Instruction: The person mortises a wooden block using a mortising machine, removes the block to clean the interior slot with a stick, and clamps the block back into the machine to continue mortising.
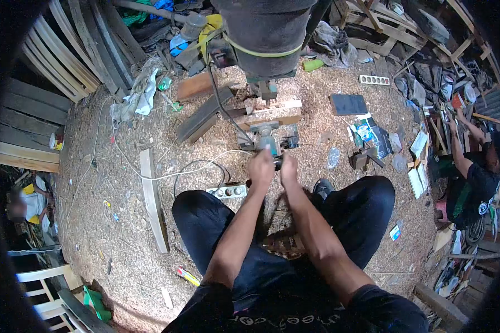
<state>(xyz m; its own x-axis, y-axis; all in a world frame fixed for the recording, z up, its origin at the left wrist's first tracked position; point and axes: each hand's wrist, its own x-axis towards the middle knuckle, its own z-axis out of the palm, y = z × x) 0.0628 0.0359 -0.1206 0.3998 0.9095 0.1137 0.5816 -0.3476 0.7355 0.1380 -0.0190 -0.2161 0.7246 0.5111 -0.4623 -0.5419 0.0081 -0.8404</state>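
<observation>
Metal fixture [266, 130], vise-like, in the head view: set low on the floor [122, 188], just ahead of both hands. Worn grey-green by the look of it, blocky, square-edged. Probably heavy and rigid, hard to damage, perhaps slightly slick with fine wood dust; likely best taken by a handle at the near end rather than by the body. Left hand [261, 168] curled nearly into a fist at that near end; right hand [288, 169] curled likewise just beside, with a dark part [278, 162] between. Far sides of the fingers hidden: cannot tell how tightly closed, or around what.

Just beyond, a wooden piece [288, 119], straight and stiff, perhaps prone to splintering along the edges. Above, a large dark drum-shaped housing [264, 25], smooth-sided, banded by a yellowish strap [263, 55]. Off to the left, a dark squared timber [205, 116] beside a reddish-brown block [197, 86]. Nearer, a long pale board [153, 202], gently curved, lying flat. By the left knee, a pale power strip [226, 192], apparently hard plastic. All around, dry, crumbly-looking shavings, light and loose.
</observation>
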